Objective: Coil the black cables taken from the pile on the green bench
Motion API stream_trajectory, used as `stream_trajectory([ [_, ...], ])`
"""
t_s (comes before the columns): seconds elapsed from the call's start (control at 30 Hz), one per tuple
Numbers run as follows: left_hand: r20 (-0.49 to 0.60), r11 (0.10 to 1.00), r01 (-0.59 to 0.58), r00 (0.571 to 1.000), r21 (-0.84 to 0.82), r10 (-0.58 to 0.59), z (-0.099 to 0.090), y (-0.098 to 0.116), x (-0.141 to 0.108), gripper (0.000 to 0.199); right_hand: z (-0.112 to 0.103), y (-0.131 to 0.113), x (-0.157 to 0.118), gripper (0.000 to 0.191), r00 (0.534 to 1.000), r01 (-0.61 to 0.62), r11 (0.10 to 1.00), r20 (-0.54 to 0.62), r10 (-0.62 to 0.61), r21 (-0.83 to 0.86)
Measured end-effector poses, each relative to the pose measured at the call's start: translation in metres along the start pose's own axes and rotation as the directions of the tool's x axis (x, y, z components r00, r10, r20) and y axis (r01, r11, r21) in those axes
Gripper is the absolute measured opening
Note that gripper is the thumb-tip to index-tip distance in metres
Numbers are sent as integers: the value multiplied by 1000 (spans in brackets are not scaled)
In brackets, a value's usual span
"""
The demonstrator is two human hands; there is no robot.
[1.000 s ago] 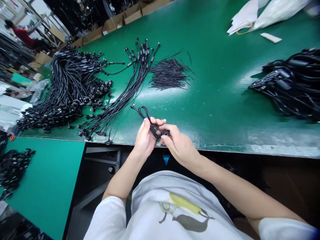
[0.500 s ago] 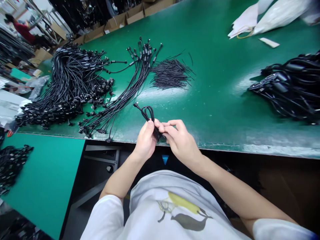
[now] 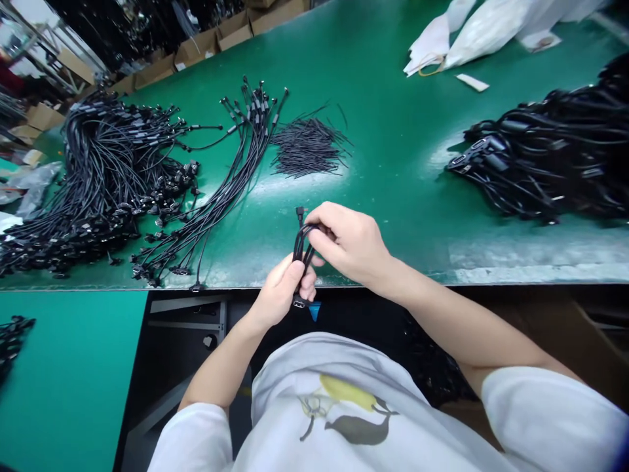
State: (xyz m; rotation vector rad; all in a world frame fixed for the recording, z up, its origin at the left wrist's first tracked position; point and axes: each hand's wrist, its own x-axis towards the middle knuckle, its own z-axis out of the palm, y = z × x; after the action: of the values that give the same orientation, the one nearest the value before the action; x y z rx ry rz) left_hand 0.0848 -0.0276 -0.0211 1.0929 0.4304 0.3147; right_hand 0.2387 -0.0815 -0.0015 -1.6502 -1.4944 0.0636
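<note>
A black cable [image 3: 298, 248], folded into loops, is held upright just over the front edge of the green table. My left hand [image 3: 282, 288] wraps round its lower part, thumb across the loops. One connector end sticks up above the loops, and a wider plug [image 3: 299, 302] pokes out below the left fist. My right hand [image 3: 351, 246] pinches the top of the loops between thumb and forefinger. Past the hands lies a pile of short black ties [image 3: 310, 147], and left of it a loose bunch of straight black cables [image 3: 230, 180].
A large heap of black cables [image 3: 108, 177] covers the table's left side. Bundled cables [image 3: 545, 151] lie at the right. White plastic bags [image 3: 484, 39] and a small white strip [image 3: 472, 82] are at the back right. Cardboard boxes [image 3: 196, 49] line the far edge.
My right hand has moved from beside the lower cable up to the top of the loops. The cable stands more upright, its lower plug now showing. The view has shifted right.
</note>
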Motion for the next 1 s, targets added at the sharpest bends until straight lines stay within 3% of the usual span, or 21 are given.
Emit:
stream_trajectory([
  [0.1,20,1000,-6,1000,16,5,-2,-3,0,32,6,8,0,24,992,75,983,-86,-91,-168],
  [0.27,62,998,42,997,52,-45,-11,-3,-2,32,3,21,2,47,957,275,949,143,-254,-156],
  [0.47,53,972,228,973,-47,-226,-17,11,-8,41,-17,24,2,23,934,282,928,291,-208,-243],
  [0.63,-7,938,319,947,-133,-322,-23,11,-7,34,-30,28,7,20,881,213,974,446,-158,-75],
  [0.77,-91,936,337,934,-105,-347,-24,4,-1,35,-23,27,2,26,861,338,927,451,-234,-165],
  [0.83,-110,943,326,937,-67,-332,-23,3,1,36,-17,24,-4,34,817,502,841,430,-384,-201],
  [0.9,-85,946,324,943,-4,-323,-21,4,1,38,-12,23,-9,33,733,649,722,453,-508,-239],
  [1.0,24,940,311,948,141,-317,-21,8,-3,41,-8,28,-14,27,630,754,612,524,-574,-236],
])
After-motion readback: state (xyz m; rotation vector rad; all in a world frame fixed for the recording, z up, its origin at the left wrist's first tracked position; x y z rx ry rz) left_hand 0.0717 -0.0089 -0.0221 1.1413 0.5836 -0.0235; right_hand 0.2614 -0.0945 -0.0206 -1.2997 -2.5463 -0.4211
